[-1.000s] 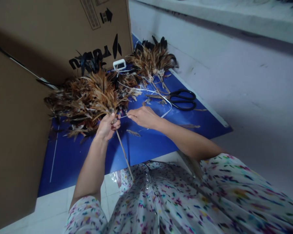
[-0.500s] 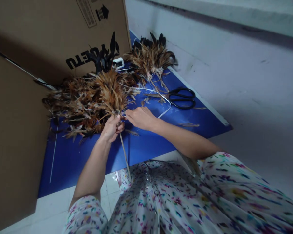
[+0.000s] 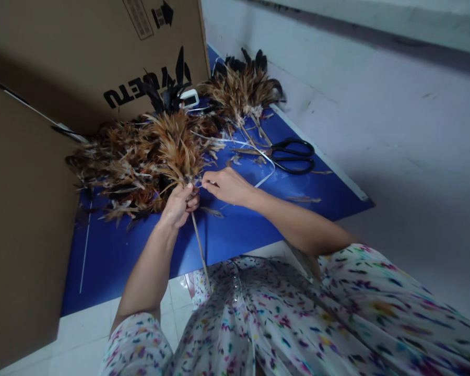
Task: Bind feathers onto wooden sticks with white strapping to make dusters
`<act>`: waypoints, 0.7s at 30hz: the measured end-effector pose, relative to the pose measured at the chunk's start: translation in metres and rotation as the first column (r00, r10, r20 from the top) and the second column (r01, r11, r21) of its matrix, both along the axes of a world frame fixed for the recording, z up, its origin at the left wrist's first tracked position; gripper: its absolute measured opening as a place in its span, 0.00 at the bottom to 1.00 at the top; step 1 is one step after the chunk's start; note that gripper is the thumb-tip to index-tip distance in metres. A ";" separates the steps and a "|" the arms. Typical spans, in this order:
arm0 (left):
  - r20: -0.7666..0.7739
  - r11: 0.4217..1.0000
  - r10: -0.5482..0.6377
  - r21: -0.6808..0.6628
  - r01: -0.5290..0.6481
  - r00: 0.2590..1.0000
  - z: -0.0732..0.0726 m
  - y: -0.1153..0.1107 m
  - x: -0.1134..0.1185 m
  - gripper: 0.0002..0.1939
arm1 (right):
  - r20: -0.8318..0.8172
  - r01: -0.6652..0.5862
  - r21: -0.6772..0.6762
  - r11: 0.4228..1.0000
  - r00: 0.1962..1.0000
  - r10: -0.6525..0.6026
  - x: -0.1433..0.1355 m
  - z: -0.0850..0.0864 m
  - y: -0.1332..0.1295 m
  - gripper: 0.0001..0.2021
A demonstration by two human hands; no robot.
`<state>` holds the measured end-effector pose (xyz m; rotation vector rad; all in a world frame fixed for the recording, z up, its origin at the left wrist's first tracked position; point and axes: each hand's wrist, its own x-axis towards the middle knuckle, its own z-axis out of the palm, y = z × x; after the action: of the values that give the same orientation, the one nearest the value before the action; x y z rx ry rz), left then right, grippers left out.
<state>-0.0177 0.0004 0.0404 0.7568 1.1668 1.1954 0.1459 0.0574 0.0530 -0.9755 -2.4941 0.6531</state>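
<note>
Over the glossy blue tabletop (image 3: 129, 250), a thin tan stick (image 3: 199, 241) runs into the curled left hand (image 3: 180, 204); just beside, the right hand (image 3: 230, 186) pinches a narrow whitish strip (image 3: 198, 184) below the brown-and-black feather bundle (image 3: 177, 141) (slack there could loosen it).

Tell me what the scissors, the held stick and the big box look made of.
Scissors: glossy black handles, probably plastic or coated metal, since they catch highlights.
Stick: likely wood or cane, matte, pale brown and slender.
Box: almost certainly cardboard, matte, judging by its brown printed panels.
</note>
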 end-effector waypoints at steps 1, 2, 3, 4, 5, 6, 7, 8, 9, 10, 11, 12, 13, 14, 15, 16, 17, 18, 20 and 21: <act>-0.003 1.000 0.011 -0.002 -0.011 1.000 0.001 0.000 -0.001 0.16 | 0.017 0.016 0.014 1.000 1.000 -0.016 0.002 0.001 0.001 0.13; -0.007 1.000 0.023 -0.001 -0.023 1.000 0.002 0.000 -0.002 0.15 | 0.047 0.034 0.039 0.999 0.998 -0.036 0.005 0.002 0.002 0.13; -0.010 0.999 0.033 0.003 -0.033 0.999 0.003 0.000 -0.003 0.15 | 0.086 0.049 0.072 0.996 0.995 -0.055 0.007 0.004 0.002 0.13; -0.012 0.999 0.041 0.008 -0.041 0.999 0.005 -0.001 -0.003 0.15 | 0.130 0.055 0.105 0.993 0.989 -0.069 0.008 0.005 0.002 0.13; -0.014 0.999 0.044 0.013 -0.044 0.999 0.006 -0.001 -0.003 0.15 | 0.171 0.053 0.134 0.990 0.982 -0.075 0.009 0.007 0.002 0.14; -0.017 0.999 0.043 0.018 -0.043 0.999 0.007 -0.002 -0.003 0.14 | 0.203 0.042 0.155 0.987 0.976 -0.074 0.009 0.008 0.001 0.14; -0.023 0.999 0.033 0.021 -0.033 0.999 0.008 -0.002 -0.003 0.14 | 0.223 0.027 0.167 0.986 0.973 -0.065 0.008 0.009 0.000 0.14; -0.031 1.000 0.018 0.025 -0.017 0.999 0.008 -0.003 -0.002 0.14 | 0.231 0.012 0.170 0.985 0.972 -0.051 0.006 0.009 -0.001 0.14; -0.041 1.000 -0.002 0.028 0.003 0.999 0.007 -0.003 0.000 0.14 | 0.225 -0.001 0.169 0.986 0.974 -0.037 0.004 0.009 -0.002 0.14; -0.052 0.999 -0.021 0.028 0.022 0.998 0.006 -0.003 0.001 0.15 | 0.210 -0.010 0.167 0.986 0.977 -0.026 0.002 0.009 -0.004 0.14; -0.060 0.999 -0.033 0.026 0.035 0.998 0.005 -0.003 0.003 0.15 | 0.192 -0.014 0.166 0.986 0.981 -0.019 -0.001 0.009 -0.005 0.14; -0.066 0.999 -0.040 0.023 0.041 0.997 0.003 -0.003 0.005 0.16 | 0.174 -0.015 0.165 0.986 0.985 -0.014 -0.003 0.009 -0.007 0.14; -0.071 0.999 -0.040 0.020 0.042 0.997 0.002 -0.003 0.007 0.16 | 0.160 -0.014 0.164 0.986 0.987 -0.012 -0.006 0.009 -0.008 0.14; -0.074 0.999 -0.035 0.019 0.036 0.997 0.001 -0.003 0.008 0.17 | 0.150 -0.015 0.163 0.986 0.989 -0.010 -0.008 0.008 -0.009 0.14; -0.077 0.999 -0.030 0.016 0.031 0.997 0.000 -0.002 0.010 0.17 | 0.143 -0.015 0.161 0.987 0.990 -0.008 -0.010 0.008 -0.010 0.14; -0.079 1.000 -0.027 0.015 0.028 0.996 -0.001 -0.002 0.011 0.18 | 0.136 -0.016 0.157 0.988 0.991 -0.006 -0.011 0.007 -0.011 0.14; -0.081 1.000 -0.027 0.012 0.028 0.996 -0.001 -0.001 0.011 0.18 | 0.126 -0.014 0.149 0.989 0.992 -0.004 -0.012 0.006 -0.011 0.14; -0.082 1.000 -0.027 0.010 0.028 0.996 0.000 -0.001 0.012 0.18 | 0.107 -0.011 0.135 0.991 0.994 -0.004 -0.012 0.005 -0.011 0.13; -0.079 1.000 -0.026 0.002 0.026 0.997 0.001 0.000 0.012 0.18 | 0.040 -0.004 0.077 0.997 0.999 0.001 -0.011 0.003 -0.009 0.12; -0.078 1.000 -0.024 -0.002 0.024 0.997 0.002 0.000 0.012 0.17 | -0.008 -0.004 0.032 0.999 1.000 0.004 -0.010 0.003 -0.007 0.11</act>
<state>-0.0057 0.0004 0.0427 0.8203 1.2188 1.1535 0.1361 0.0501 0.0556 -0.9545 -2.4926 0.6152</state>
